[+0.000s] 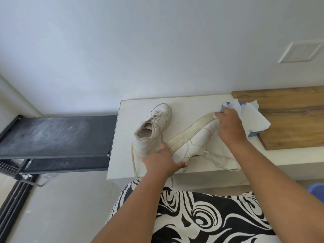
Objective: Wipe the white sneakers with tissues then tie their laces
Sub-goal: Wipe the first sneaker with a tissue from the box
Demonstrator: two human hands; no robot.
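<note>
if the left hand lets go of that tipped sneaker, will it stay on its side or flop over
The tipped sneaker would probably roll back onto its sole: it is balanced on edge, steadied by the left hand at the heel. Its loose laces look floppy and would likely drag.

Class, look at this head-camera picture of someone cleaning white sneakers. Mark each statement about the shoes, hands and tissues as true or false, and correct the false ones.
1. The left hand holds the heel end of the tipped sneaker. True.
2. Both sneakers stand upright on their soles. False: only the left sneaker stands upright; the other is tipped, its sole edge showing.
3. The right hand is at the tipped sneaker's toe. True.
4. The tissues lie on the black rack. False: they sit by the wooden board, beside the right hand.
5. The laces are tied. False: loose laces trail over the white counter.
</note>
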